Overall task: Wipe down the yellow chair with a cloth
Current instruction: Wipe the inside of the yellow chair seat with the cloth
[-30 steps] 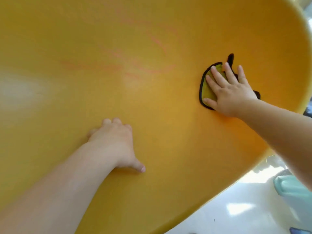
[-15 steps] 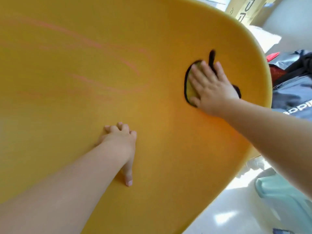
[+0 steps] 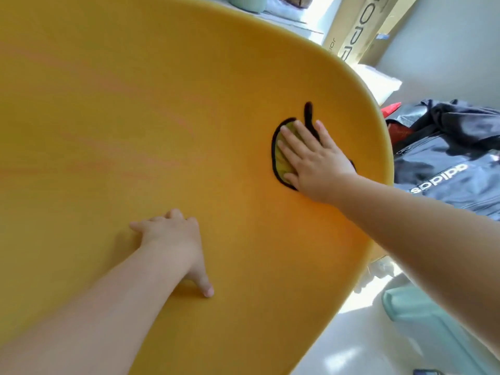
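The yellow chair (image 3: 135, 117) fills most of the view, its smooth curved surface seen close up with faint reddish streaks at left. A yellow-green cloth (image 3: 280, 158) with a black trim lies flat on the chair near its right edge. My right hand (image 3: 313, 158) presses on the cloth with straight, spread fingers and covers most of it. My left hand (image 3: 176, 239) rests on the bare chair surface lower down and to the left, fingers bent against it and thumb stretched out, holding nothing.
A dark sports bag (image 3: 446, 163) lies right of the chair's edge. Cardboard boxes (image 3: 359, 28) lean against the wall at the top right. A pale green plastic thing (image 3: 422, 320) stands on the shiny white floor (image 3: 351, 347) at the bottom right.
The view has swung, bringing the chair's right edge and the room behind it into sight. My right hand with the cloth has slid nearer that edge. My left hand stays braced on the chair.
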Motion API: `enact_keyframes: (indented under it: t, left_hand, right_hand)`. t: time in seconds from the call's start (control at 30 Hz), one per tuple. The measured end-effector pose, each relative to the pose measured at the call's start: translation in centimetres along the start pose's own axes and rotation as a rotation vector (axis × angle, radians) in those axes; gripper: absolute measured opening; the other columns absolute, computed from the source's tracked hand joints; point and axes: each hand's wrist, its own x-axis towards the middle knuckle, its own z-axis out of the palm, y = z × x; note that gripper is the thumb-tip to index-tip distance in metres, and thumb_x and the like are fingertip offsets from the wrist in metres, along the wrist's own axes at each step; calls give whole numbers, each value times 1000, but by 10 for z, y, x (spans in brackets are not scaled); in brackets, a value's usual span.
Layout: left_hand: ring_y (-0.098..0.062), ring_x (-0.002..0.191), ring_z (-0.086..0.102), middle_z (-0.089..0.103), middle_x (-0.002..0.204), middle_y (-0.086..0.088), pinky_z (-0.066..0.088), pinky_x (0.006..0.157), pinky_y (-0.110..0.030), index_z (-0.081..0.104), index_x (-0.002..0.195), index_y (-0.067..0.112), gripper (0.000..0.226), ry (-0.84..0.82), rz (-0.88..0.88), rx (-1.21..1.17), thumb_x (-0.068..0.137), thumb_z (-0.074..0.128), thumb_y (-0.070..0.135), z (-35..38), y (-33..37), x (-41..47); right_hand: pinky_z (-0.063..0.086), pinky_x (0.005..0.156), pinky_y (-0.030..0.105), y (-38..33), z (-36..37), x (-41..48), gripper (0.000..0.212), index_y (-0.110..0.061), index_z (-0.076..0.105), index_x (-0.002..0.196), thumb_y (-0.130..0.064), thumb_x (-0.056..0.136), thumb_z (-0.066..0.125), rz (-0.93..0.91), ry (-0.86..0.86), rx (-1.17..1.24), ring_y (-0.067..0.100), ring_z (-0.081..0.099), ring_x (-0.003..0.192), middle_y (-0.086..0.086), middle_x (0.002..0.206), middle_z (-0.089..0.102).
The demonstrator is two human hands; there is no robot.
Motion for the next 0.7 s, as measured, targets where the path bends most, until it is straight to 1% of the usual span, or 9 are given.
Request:
enact_keyframes:
  t: [0.1, 0.17, 0.23, 0.33, 0.4, 0.47, 0.57, 0.63, 0.7]
  left_hand:
    - [-42, 141, 32, 27, 151, -11, 29, 110, -71, 21, 153, 25, 143, 178, 94, -157, 38, 77, 89, -12, 23, 5]
    - [-44, 150, 14, -4, 166, -8, 31, 112, -68, -5, 161, 27, 159, 155, 197, -246, 39, 80, 86, -15, 42, 8]
    - [-47, 152, -3, -25, 166, -7, 34, 113, -64, -20, 159, 24, 168, 84, 236, -253, 40, 83, 83, -11, 56, 13]
    - [-54, 149, 2, -20, 165, -18, 40, 112, -58, -20, 158, 16, 173, 88, 243, -139, 36, 80, 86, -8, 64, 22]
    - [-55, 147, 10, -12, 164, -22, 41, 110, -57, -14, 158, 15, 175, 99, 251, -87, 30, 78, 90, -10, 66, 26]
    - [-54, 145, 13, -8, 162, -23, 41, 109, -58, -9, 157, 17, 176, 92, 253, -80, 22, 76, 92, -11, 68, 30]
    - [-53, 144, 13, -8, 160, -22, 40, 109, -60, -8, 157, 19, 177, 91, 252, -69, 17, 73, 93, -11, 70, 35]
    - [-54, 145, 12, -9, 160, -22, 39, 109, -60, -9, 156, 19, 176, 91, 256, -61, 19, 72, 94, -11, 70, 36]
    - [-54, 145, 10, -10, 161, -23, 39, 109, -60, -11, 157, 17, 175, 87, 258, -40, 23, 72, 94, -11, 69, 33]
  right_hand:
    - [-14, 122, 56, 2, -2, -9, 75, -16, -14, 160, -57, 103, 13, 139, -25, 82, 32, -28, 152, 8, 166, -25]
    - [-14, 122, 54, -25, 9, -48, 74, -16, -7, 162, -56, 104, 16, -25, -61, 164, 31, -23, 153, 7, 167, -20]
    - [-16, 120, 50, -42, 21, -100, 71, -20, 6, 163, -56, 103, 18, -258, -59, 233, 29, -16, 154, 4, 168, -10]
    - [-11, 119, 52, -15, 21, -121, 68, -24, 16, 161, -57, 101, 19, -430, -25, 179, 29, -4, 155, 1, 168, 4]
    - [-10, 121, 54, 21, 17, -86, 71, -23, 6, 162, -58, 101, 14, -356, 24, -29, 31, -8, 155, 5, 168, -5]
    - [-9, 122, 56, 56, -1, -31, 73, -19, -2, 162, -55, 101, 9, -132, 99, -190, 32, -13, 155, 10, 168, -12]
    - [-8, 123, 57, 62, -17, 16, 75, -13, -8, 161, -54, 102, 14, 159, 91, -142, 36, -20, 153, 14, 167, -18]
    - [-9, 122, 58, 28, -14, 14, 76, -13, -10, 160, -55, 103, 17, 148, 43, -29, 36, -24, 152, 13, 166, -22]
    - [-11, 123, 56, -12, 2, -13, 76, -16, -13, 160, -57, 104, 16, -45, -42, 64, 33, -29, 151, 9, 165, -27]
